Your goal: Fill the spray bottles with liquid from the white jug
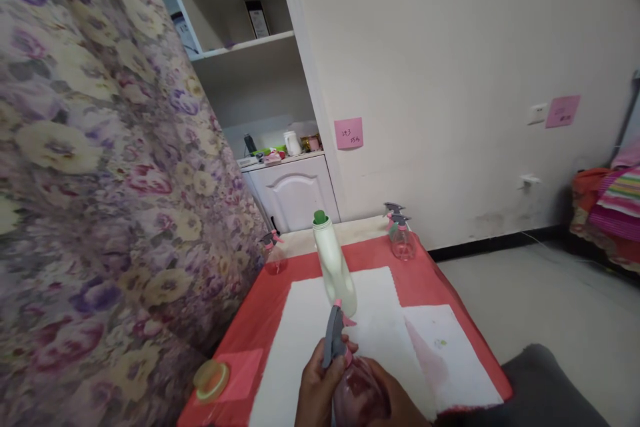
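A clear pinkish spray bottle [354,392] with a grey and pink trigger head is held between my two hands near the table's front. My left hand [320,379] closes around the neck, just under the trigger. Around the right side of the bottle's body my right hand [393,395] is wrapped; part of it is cut off by the frame edge. Just beyond them stands a pale green jug [334,267] with a green piece in its mouth, on a white sheet [285,347].
On the red-covered table [245,320], spray bottles stand at the back right [403,245] and back left [274,259]. A roll of tape [211,379] lies front left. A stained paper [453,353] lies at right. A floral curtain [110,187] hangs along the left.
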`<control>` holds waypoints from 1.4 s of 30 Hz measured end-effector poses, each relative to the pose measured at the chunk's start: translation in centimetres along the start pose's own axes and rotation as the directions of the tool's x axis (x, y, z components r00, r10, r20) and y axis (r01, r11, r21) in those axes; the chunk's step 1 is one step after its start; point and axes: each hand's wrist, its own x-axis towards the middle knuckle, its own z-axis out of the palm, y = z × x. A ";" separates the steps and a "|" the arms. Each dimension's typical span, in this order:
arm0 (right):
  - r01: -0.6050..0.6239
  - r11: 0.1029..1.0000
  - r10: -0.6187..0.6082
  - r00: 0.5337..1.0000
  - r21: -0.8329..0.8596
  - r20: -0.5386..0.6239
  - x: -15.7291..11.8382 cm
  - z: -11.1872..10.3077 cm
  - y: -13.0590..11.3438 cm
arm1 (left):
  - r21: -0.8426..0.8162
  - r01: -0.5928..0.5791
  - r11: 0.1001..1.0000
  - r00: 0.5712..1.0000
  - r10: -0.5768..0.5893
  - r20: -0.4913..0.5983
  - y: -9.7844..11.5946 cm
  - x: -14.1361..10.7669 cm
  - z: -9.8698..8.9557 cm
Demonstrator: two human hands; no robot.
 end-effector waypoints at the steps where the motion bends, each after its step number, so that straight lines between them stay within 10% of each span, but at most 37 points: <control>1: 0.014 1.000 -0.015 0.999 -0.025 -0.039 0.0 0.0 0.3 | 0.010 -0.005 1.000 1.000 0.006 -0.026 0.1 0.0 0.2; 10: -0.005 0.995 -0.004 0.996 0.101 0.091 -0.4 0.6 -2.3 | -0.070 0.025 0.997 0.991 -0.015 0.135 1.2 -0.6 0.4; 18: 0.095 0.980 -0.104 0.994 -0.173 -0.042 0.0 -0.7 1.2 | 0.002 -0.032 1.000 0.998 0.031 0.057 1.3 -0.3 0.9; 26: 0.003 0.999 -0.001 0.999 -0.048 0.033 -0.2 0.5 -2.4 | -0.061 0.008 0.998 0.980 0.004 0.201 1.4 -0.3 0.2; 42: 0.104 0.958 -0.146 0.979 -0.266 -0.144 -0.1 -1.4 2.7 | 0.280 -0.143 0.949 0.989 0.151 -0.005 1.8 -0.6 1.1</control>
